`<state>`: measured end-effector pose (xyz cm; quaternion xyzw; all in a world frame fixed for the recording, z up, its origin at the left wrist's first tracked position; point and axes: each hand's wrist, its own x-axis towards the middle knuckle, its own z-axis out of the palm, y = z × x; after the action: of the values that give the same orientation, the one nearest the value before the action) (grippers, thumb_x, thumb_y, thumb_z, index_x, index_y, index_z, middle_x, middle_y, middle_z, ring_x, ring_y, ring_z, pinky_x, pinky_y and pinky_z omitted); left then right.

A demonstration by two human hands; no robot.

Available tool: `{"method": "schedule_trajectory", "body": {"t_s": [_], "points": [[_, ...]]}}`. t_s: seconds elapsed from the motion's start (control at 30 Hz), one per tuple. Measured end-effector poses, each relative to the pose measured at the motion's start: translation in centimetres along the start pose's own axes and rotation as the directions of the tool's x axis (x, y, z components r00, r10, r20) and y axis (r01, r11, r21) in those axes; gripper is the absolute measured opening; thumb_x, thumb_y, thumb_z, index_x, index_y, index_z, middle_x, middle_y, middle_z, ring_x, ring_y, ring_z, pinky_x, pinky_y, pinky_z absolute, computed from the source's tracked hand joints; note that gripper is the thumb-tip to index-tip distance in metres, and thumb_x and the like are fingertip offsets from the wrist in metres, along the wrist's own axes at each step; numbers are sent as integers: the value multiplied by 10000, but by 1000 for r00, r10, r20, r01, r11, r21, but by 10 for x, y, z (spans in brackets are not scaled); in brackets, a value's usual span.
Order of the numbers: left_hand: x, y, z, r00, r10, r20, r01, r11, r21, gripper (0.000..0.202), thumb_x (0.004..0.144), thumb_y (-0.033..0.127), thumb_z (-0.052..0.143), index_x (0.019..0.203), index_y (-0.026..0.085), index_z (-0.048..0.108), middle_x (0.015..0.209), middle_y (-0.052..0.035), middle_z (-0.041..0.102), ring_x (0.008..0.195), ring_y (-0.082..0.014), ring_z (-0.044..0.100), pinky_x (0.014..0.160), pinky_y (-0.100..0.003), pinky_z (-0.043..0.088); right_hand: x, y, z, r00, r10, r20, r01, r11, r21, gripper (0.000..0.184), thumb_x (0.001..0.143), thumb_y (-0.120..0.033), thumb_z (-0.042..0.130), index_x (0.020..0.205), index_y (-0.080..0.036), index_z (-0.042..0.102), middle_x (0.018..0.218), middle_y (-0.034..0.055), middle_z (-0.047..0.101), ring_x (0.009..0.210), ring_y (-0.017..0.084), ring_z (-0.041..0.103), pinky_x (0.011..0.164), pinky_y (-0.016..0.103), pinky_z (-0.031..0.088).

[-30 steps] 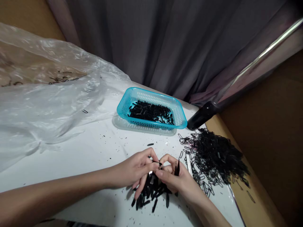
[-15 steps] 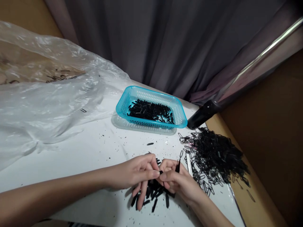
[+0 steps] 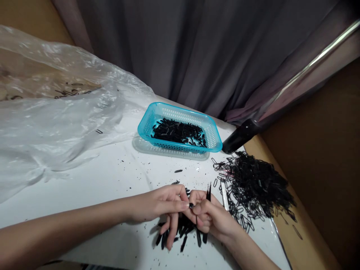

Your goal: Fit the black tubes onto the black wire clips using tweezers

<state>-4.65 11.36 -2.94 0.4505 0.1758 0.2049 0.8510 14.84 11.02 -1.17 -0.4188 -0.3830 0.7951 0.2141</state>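
Observation:
My left hand (image 3: 161, 202) pinches a small black piece (image 3: 191, 205) between thumb and forefinger, its other fingers pointing downward. Against the other side of that piece, the thumb and finger of my right hand (image 3: 218, 217) are closed. Black tweezers (image 3: 208, 193) stand up out of the right hand, tips pointing away from me and slightly apart with nothing visible between them. Beneath both hands lie several slim black strips (image 3: 183, 243), partly hidden by the fingers. One loose strip (image 3: 178, 171) rests on the white tabletop beyond the hands.
A blue perforated basket (image 3: 180, 141) holds many black strips. To the right is a heap of black wire loops (image 3: 258, 183), beside a white stick (image 3: 224, 194) and a black cylinder (image 3: 240, 137). Clear plastic sheeting (image 3: 70, 123) covers the left. Dark curtain (image 3: 157, 45) hangs behind.
The tweezers have swung left and now stand more upright, with their tips showing apart. My right fingers have curled in more. My left hand has barely moved.

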Motion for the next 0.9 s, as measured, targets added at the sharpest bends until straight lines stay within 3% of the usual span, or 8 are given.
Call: {"method": "schedule_trajectory", "body": {"t_s": [0.1,0.17,0.27,0.37,0.47,0.6,0.73,0.9], "points": [[0,0,3,989,16,-146,-5,997,71,458,872,621,648,911,199,472,511,57,628,342,-82,518,363,-151,324,-3,-4,-1,995,-86,-50,81,993,-80,151,659,-250,655,653,-209,510,438,-125,367,390,41,201,388,179,164],[0,0,3,954,70,-292,-25,988,155,453,834,600,698,886,190,514,586,51,619,414,-77,528,373,-150,336,-7,-6,-3,969,-225,-98,197,952,-234,150,682,-177,692,678,-187,543,542,-94,452,481,48,312,456,171,239],[1,0,-1,916,97,-389,4,968,251,439,797,575,735,857,173,571,688,34,598,465,-64,494,376,-153,349,-12,-6,-8,846,-533,-16,381,626,-680,106,779,-142,682,778,-189,587,585,-91,450,525,63,353,510,179,297],[1,0,-5,905,20,-425,94,965,246,433,796,570,727,871,179,557,619,79,522,384,-36,388,334,-141,271,-14,-4,-15,739,-653,165,448,294,-844,9,912,-196,637,919,-191,640,651,-58,565,527,70,444,535,188,357],[1,1,-4,905,-22,-425,120,971,206,421,792,547,726,848,183,522,653,56,596,377,-33,378,329,-146,269,-14,-3,-20,690,-660,297,485,117,-867,132,993,-207,547,1052,-197,665,809,14,692,637,105,599,602,205,426],[0,2,3,911,33,-412,77,966,249,352,835,492,685,827,190,504,724,7,669,456,-65,432,371,-165,312,-15,-3,-22,681,-623,385,443,-69,-894,261,996,-164,442,1127,-162,668,727,24,663,582,138,588,533,240,392],[-2,1,6,919,99,-380,44,935,351,257,886,406,634,823,189,511,720,-1,671,529,-87,467,467,-197,339,-16,-4,-21,685,-589,428,442,-130,-887,335,912,-96,394,1103,-145,664,666,1,608,524,133,529,487,246,335],[-3,-5,2,926,147,-347,19,902,432,213,878,352,603,785,191,498,620,37,578,590,-113,500,549,-222,357,-18,-3,-16,686,-593,423,481,-68,-874,305,788,-72,398,932,-179,644,611,-34,538,501,117,471,501,244,312]]}}
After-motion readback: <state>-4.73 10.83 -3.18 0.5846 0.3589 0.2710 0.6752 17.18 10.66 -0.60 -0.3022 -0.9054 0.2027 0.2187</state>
